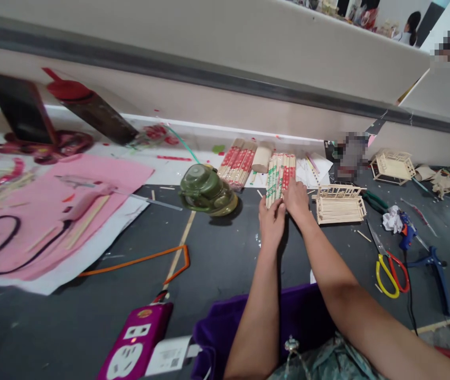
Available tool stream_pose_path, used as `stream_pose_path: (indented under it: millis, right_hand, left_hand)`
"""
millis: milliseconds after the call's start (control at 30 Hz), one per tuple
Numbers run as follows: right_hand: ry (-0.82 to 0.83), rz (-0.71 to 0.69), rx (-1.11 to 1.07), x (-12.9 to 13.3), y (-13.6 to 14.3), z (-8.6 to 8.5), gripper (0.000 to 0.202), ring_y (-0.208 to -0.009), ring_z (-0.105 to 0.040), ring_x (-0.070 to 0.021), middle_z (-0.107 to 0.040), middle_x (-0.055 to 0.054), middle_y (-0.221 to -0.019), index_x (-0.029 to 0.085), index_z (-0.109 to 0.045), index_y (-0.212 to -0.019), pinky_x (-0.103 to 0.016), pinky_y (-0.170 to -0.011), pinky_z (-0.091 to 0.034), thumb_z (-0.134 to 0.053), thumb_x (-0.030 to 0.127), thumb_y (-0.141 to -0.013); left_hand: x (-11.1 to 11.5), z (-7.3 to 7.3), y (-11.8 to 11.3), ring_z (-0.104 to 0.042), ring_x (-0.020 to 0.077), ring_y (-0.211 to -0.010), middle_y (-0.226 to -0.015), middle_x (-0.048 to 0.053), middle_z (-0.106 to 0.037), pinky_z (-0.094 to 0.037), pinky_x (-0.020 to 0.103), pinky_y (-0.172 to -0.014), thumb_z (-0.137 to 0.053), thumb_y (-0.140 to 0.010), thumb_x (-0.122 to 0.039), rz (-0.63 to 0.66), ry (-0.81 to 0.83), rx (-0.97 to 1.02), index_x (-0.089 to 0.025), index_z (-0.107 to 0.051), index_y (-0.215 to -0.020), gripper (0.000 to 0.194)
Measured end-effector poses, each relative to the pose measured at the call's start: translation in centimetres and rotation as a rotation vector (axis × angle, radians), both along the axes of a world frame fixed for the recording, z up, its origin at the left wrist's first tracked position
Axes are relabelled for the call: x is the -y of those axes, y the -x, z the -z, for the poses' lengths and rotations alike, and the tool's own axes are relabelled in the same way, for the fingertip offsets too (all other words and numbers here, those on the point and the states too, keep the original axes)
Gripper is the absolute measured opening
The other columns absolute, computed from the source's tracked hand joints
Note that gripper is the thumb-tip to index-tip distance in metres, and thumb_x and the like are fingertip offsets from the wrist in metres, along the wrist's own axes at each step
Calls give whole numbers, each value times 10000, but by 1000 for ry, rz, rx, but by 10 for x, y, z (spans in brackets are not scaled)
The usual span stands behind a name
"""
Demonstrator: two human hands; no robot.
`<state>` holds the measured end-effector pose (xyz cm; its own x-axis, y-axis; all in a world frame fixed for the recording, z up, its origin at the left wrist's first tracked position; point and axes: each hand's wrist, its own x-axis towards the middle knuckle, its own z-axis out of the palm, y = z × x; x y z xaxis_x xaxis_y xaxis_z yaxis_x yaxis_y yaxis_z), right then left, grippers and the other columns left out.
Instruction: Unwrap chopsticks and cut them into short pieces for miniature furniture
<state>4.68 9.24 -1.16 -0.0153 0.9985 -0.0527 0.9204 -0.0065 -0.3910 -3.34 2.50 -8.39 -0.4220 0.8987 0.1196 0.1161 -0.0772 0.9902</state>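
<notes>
Head view: two hands (271,220) (298,200) on wrapped sticks (279,177); one scissors (392,268).

Soft, moderate light, seemingly from overhead, leaves the dark worktop (217,264) dim; shadow pools right of the green jar (209,192); its lid glints; the left side blurs; wide-angle stretch tilts the bottle (98,113); two patches at right are pixelated.

Beside 1 red-lidded bottle (104,113) stands what seems a phone (19,108).
</notes>
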Motion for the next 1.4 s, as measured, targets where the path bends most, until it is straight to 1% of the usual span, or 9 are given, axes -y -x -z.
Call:
stream_pose_path:
  millis: [200, 500, 600, 733, 800, 933, 1067, 1200, 1400]
  right_hand:
    - [32, 84, -342, -15, -4, 11, 468, -1000, -649, -226, -666, -139, -1137, 106, -553, -1250, -299, -847, -512, -634, 221, -804]
    - [-133, 130, -540, -9, 2, 19, 467, -791, -606, -157, -648, -25, -877, 110, -622, -1236, -238, -776, -493, -491, 172, -792]
    - [-223, 114, -517, 4, 1, 9, 510, -805, -597, -154, -636, -60, -959, 101, -609, -1290, -244, -817, -502, -465, 139, -802]
    - [-291, -23, -383, 34, 0, -5, 519, -872, -614, -178, -631, -106, -1034, 120, -560, -1380, -274, -861, -516, -414, 121, -882]
    - [-313, -113, -287, 52, 2, -10, 521, -980, -616, -204, -636, -131, -1088, 133, -515, -1434, -301, -910, -514, -411, 139, -923]
    - [-272, -366, -202, 87, 4, -14, 445, -1099, -609, -205, -641, -145, -1156, 146, -573, -1382, -296, -975, -499, -382, 178, -982]
    - [-225, -558, -298, 104, -1, -16, 355, -989, -646, -168, -685, -96, -1009, 174, -712, -1119, -249, -916, -515, -379, 175, -996]
    - [-376, -386, -415, 102, -15, -25, 354, -1002, -653, -171, -709, -95, -1032, 187, -706, -1126, -279, -939, -511, -372, 220, -1015]
    - [-385, -107, -471, 96, -37, -37, 323, -1023, -671, -204, -708, -106, -1134, 210, -668, -1185, -337, -915, -528, -419, 273, -988]
  left_hand:
    - [2, -7, 5, -504, 303, -1298, -1319, 149, -542, -356, 464, -1151, -612, -785, -129, -187, -57, -91, -191, -741, -1034, 287]
    - [1, -11, 21, -557, 248, -1232, -1277, 108, -577, -428, 394, -1081, -611, -851, -208, -311, -75, 47, -221, -732, -1072, 252]
    - [1, -10, 21, -476, 299, -1344, -1370, 128, -558, -303, 480, -1172, -671, -842, -302, -231, -51, -11, -223, -734, -1063, 243]
    - [5, -25, 14, -158, 350, -1528, -1589, 147, -373, -86, 565, -1224, -702, -828, -481, -194, -113, -155, -209, -727, -1087, 376]
    - [7, -35, 10, -209, 326, -1522, -1589, 148, -382, -154, 530, -1227, -668, -829, -586, -111, -160, -33, -212, -700, -1169, 506]
    - [9, -50, 5, -601, 281, -1247, -1342, 147, -633, -475, 441, -1053, -505, -843, -752, 126, -135, 559, -240, -636, -1288, 690]
    - [11, -56, 6, -699, 262, -1028, -1154, 124, -716, -566, 399, -887, -685, -780, -659, 167, -105, 764, -236, -665, -1217, 608]
    - [11, -57, 6, -719, 244, -935, -1085, 104, -737, -579, 376, -839, -874, -644, -493, 201, -85, 884, -223, -681, -1107, 570]
    - [7, -54, 3, -722, 271, -963, -1100, 135, -740, -593, 394, -813, -849, -666, -538, 171, -83, 934, -193, -677, -1111, 589]
